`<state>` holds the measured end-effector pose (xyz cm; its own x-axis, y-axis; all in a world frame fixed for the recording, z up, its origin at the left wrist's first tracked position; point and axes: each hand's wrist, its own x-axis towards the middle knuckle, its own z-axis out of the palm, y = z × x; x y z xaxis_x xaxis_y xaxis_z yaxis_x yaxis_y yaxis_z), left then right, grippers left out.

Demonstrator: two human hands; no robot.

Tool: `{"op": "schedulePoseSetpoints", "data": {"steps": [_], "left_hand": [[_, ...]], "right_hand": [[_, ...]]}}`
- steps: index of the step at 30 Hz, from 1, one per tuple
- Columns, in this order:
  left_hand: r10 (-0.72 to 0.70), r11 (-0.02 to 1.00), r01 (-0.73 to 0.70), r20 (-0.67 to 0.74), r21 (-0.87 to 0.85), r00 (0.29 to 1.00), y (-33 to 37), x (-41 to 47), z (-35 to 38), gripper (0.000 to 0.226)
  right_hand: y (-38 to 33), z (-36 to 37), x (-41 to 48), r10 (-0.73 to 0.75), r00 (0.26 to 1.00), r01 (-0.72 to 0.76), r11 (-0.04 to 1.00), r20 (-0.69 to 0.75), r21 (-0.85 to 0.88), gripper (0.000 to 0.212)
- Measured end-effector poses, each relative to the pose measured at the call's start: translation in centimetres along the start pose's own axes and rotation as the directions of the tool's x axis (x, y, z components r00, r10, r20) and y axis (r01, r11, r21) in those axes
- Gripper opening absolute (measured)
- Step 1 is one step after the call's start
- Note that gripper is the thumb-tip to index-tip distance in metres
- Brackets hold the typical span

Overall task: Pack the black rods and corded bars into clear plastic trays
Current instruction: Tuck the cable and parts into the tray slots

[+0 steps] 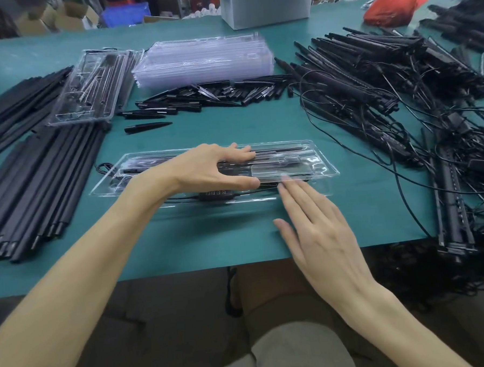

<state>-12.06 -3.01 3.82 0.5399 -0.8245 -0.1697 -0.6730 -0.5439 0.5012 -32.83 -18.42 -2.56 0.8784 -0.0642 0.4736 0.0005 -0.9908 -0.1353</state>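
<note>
The left hand (214, 168) is lying on top of the long clear plastic tray (318, 165) in the middle of the green table (224, 234). Its fingers are spread wide and almost straight. They are pressing down on the tray, not wrapping around anything. The right hand (316, 230) is open too, with straight fingers close together, and its tips are touching the tray's near edge. Thin black rods (278, 150) are lying inside the tray. A small black box with buttons (215, 193) on a cord is sitting at the tray's near side. Long black rods (38, 180) are lying in a pile on the left. Black bars with tangled cords (369, 75) are lying on the right. A stack of empty clear trays (200, 59) is sitting farther back.
</note>
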Motion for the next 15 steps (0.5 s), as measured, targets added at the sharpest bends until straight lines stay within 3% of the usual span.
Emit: {"op": "schedulePoseSetpoints", "data": {"steps": [5,11,15], "left_hand": [[-0.008,1.0,0.008,-0.002,-0.003,1.0,0.1,-0.1,0.0,0.093],[-0.006,1.0,0.006,0.002,0.029,1.0,0.3,-0.3,0.0,0.095],[-0.004,1.0,0.004,-0.006,0.027,1.0,0.2,-0.3,0.1,0.095]], "right_hand": [[-0.4,-0.2,0.4,0.059,0.995,-0.05,0.993,0.085,-0.103,0.061],[-0.5,-0.9,1.6,0.109,0.945,-0.027,0.966,0.309,-0.258,0.079],[-0.7,-0.8,2.6,0.133,0.931,-0.042,0.964,0.34,-0.264,0.087]]}}
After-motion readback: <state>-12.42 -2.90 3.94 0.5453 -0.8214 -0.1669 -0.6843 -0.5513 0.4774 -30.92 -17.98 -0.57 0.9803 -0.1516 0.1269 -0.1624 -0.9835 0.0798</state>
